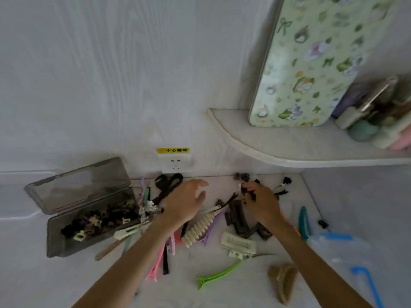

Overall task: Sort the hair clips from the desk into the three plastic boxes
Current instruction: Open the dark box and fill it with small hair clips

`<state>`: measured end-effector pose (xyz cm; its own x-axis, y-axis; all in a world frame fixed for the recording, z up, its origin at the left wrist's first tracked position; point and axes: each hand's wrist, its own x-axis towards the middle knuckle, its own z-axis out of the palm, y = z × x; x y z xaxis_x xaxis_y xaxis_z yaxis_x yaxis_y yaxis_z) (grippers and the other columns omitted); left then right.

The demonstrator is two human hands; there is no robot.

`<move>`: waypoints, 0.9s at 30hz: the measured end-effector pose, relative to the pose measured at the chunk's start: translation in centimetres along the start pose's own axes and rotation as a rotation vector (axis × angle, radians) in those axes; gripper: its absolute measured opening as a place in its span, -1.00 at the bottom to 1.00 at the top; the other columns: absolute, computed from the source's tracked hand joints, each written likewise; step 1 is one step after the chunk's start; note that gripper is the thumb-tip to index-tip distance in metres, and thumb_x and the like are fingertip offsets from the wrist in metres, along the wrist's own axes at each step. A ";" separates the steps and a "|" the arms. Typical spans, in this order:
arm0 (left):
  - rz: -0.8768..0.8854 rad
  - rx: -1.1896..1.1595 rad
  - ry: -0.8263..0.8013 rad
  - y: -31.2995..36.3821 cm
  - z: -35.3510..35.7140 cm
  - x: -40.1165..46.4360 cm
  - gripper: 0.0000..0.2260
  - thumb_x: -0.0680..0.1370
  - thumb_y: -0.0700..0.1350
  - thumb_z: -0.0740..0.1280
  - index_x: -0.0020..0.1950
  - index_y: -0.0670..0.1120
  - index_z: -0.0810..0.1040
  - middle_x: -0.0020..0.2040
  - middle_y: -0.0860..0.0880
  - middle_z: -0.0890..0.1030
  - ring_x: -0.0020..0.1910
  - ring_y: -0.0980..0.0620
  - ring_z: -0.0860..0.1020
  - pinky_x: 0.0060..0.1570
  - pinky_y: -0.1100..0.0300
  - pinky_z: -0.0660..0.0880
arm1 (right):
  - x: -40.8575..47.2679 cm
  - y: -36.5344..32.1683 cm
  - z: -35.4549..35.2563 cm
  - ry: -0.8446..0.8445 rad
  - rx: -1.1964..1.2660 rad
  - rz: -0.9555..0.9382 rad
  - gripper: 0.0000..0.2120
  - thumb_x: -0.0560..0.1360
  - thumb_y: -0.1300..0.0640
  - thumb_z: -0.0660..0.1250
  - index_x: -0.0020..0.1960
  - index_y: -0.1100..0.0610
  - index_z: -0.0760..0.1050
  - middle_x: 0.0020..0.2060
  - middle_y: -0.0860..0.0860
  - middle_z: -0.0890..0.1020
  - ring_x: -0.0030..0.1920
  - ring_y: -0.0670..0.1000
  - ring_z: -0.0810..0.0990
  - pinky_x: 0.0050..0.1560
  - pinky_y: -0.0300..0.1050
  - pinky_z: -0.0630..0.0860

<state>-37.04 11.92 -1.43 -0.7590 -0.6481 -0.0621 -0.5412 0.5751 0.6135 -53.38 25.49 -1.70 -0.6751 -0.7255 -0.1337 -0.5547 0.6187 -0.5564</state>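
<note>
The person leans over the white counter point(222, 292) with both bare arms stretched toward the back wall. The left hand point(185, 202) hovers with fingers spread and relaxed, its grip released, holding nothing. The right hand point(261, 202) curls its fingers round a small dark clip point(246, 192); its shape is blurred, and the fingers cover most of it.

At the left stands a smoky grey plastic box point(66, 243), lid propped open against the wall, about half filled with small dark and cream clips point(97, 223) (too jumbled to count). At the right edge a clear box with blue latches point(340, 237) is cut off by the frame, so its contents cannot be made out.

Loose clips lie scattered between and under the arms: a cream ribbed banana clip point(200, 230), pink duckbill clips point(159, 261) partly hidden by the left forearm, a green duckbill clip point(219, 275), a cream rectangular claw clip point(239, 242), a teal clip point(303, 221) just beside the right wrist, and a brown fuzzy clip point(283, 281) near the front. Dark clips point(239, 221) pile under the right hand, half covered.

A wall socket point(176, 164) with a yellow label sits behind; a floral panel point(311, 63) stands on the corner shelf point(289, 145).
</note>
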 end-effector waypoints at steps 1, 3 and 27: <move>0.037 0.019 -0.066 1.6 2.0 0.9 -0.70 0.59 -0.07 0.17 0.33 0.05 0.42 0.30 0.07 0.48 0.26 0.05 0.45 0.22 0.16 0.39 | -0.2 2.1 -0.7 -0.015 -0.096 0.017 -0.66 0.56 0.19 0.17 0.32 0.12 0.39 0.24 0.12 0.52 0.23 0.12 0.47 0.26 -0.01 0.42; 0.088 0.104 -0.168 3.1 4.9 1.8 -0.66 0.60 -0.07 0.15 0.38 0.06 0.37 0.35 0.05 0.44 0.27 0.00 0.43 0.23 0.09 0.39 | -0.3 4.9 -0.6 -0.114 -0.189 0.028 -0.53 0.57 0.13 0.15 0.46 0.15 0.18 0.38 0.13 0.35 0.37 0.15 0.31 0.36 0.03 0.32; -0.036 0.165 -0.235 5.1 7.0 6.1 -0.80 0.46 0.07 0.36 0.04 0.04 0.54 -0.01 0.06 0.62 0.00 0.02 0.56 -0.13 0.23 0.36 | 0.7 5.5 0.5 -0.097 -0.178 0.061 -0.62 0.46 -0.03 0.32 0.20 0.12 0.42 0.13 0.09 0.53 0.13 0.10 0.51 0.05 -0.05 0.47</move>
<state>-46.99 14.42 -4.20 -0.7906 -0.5476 -0.2742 -0.6067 0.6396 0.4721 -56.67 28.19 -5.23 -0.6649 -0.7053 -0.2458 -0.5970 0.6997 -0.3925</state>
